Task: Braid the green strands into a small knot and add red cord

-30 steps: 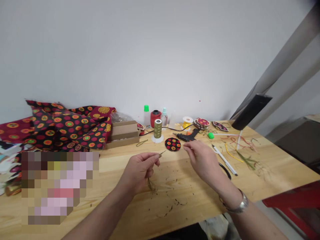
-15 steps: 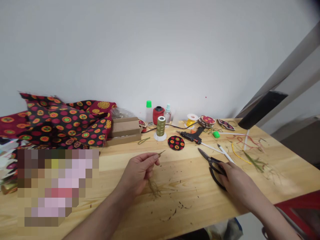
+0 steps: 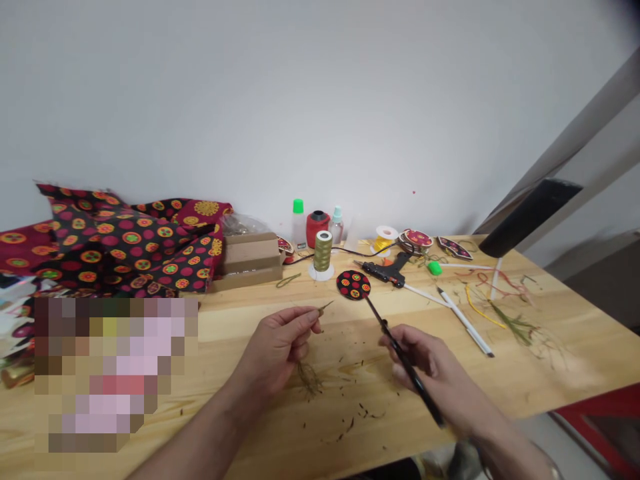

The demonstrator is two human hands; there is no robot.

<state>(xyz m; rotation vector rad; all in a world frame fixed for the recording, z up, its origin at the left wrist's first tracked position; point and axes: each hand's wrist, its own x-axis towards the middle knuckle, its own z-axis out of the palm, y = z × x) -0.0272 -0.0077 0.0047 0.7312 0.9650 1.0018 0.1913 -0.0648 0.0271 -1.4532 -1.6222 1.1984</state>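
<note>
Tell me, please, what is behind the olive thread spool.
Behind the olive spool, a red spool and a blue-capped bottle are visible. The red spool's lower right part is covered, so it cannot be seen.

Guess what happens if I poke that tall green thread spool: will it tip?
It might tip: the spool stands tall and narrow, though its wide white base probably steadies it. Once over, it would likely roll, since its body looks round.

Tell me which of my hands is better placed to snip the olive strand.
Probably your right hand: it holds the black scissors, blades pointing forward, though apart from the olive strand. Your left hand is occupied pinching that strand.
</note>
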